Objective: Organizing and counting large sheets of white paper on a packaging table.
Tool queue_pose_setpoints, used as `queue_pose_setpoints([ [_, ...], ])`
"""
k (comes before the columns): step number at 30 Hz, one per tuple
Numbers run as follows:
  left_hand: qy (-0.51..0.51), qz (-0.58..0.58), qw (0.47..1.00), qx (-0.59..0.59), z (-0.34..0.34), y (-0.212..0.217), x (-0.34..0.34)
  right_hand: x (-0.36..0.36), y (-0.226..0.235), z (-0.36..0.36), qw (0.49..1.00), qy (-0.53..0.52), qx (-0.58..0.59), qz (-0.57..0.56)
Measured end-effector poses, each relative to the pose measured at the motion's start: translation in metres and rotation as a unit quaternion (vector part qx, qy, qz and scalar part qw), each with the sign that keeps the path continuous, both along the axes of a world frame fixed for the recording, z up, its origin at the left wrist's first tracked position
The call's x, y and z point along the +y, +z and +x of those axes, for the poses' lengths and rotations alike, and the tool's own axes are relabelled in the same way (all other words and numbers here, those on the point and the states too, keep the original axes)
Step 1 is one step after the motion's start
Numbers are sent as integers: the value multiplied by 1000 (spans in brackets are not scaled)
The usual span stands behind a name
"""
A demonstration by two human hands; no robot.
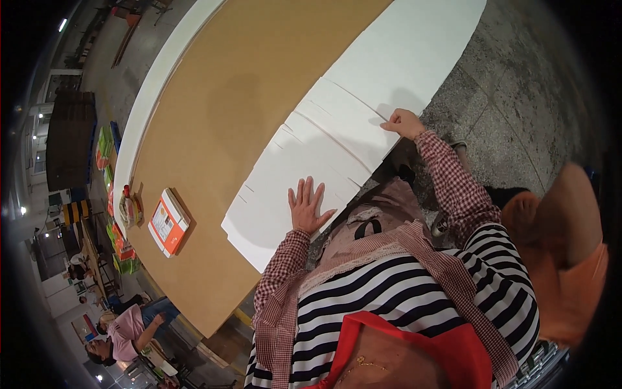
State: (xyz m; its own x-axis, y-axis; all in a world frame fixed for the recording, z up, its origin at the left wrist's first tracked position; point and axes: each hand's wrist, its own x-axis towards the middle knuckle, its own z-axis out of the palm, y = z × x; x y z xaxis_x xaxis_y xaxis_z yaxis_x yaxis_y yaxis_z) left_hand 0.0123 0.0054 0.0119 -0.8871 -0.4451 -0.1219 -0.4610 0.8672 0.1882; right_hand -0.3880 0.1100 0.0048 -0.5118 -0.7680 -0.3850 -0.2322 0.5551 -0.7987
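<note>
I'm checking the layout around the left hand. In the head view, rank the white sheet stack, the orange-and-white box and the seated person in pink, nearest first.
From the left hand:
1. White sheet stack: directly under the palm, touching.
2. Orange-and-white box: farther left on the brown table.
3. Seated person in pink: farthest, beyond the table's end at lower left.

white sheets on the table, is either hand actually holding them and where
The left hand lies flat, fingers spread, on the white sheets near their front edge. The right hand pinches one sheet's edge.
</note>
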Motion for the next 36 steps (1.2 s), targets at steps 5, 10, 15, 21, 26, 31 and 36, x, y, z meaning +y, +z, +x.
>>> queue_pose_setpoints([
  [5,-8,1,1000,10,-2,1,-1,-14,-10,-18,990,79,-81,81],
  [10,-5,5,1000,4,0,-1,-2,-21,-22,-15,976,159,83,119],
  [15,-9,3,1000,9,-1,-5,-2,-18,-32,-12,959,180,207,65],
  [21,-14,9,1000,21,-5,-5,-1,-10,-25,0,957,142,243,73],
  [26,2,4,1000,6,0,-3,1,21,-15,43,975,-91,194,-59],
  [31,-14,-8,1000,-4,-7,-4,-1,70,-67,41,899,-402,23,-173],
  [36,-7,-12,1000,6,-3,-7,0,35,-79,28,719,-583,-361,-114],
])
